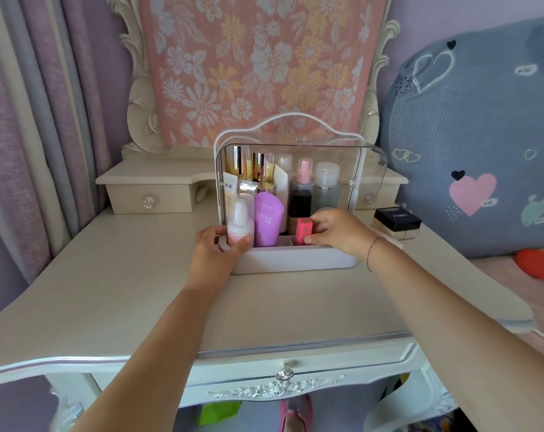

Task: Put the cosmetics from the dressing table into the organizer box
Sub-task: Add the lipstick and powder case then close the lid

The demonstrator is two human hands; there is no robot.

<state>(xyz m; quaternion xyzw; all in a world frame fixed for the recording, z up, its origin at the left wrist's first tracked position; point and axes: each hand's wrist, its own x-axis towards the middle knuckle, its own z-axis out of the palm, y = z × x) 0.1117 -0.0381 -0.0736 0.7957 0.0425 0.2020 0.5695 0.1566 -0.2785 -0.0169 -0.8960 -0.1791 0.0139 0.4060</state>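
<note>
Organizer box (292, 260), clear lid raised, sits at the middle of the dressing table (124, 275) toward its back edge. Your left hand (216, 255) grips the box's front left corner, fingers curled round it beside the white pump bottle (240, 222) and purple SPF50 tube (267, 221). Your right hand (339, 229) pinches the pink lipstick (302, 230) upright over the front compartments. Black jar (397, 221) stands near the table's right edge, outside the box.

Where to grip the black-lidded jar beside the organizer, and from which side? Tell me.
Grip the black lid of the jar across its flat sides, from above or the front. It sits upright on the table, right of the organizer box; the right hand is closest.
</note>
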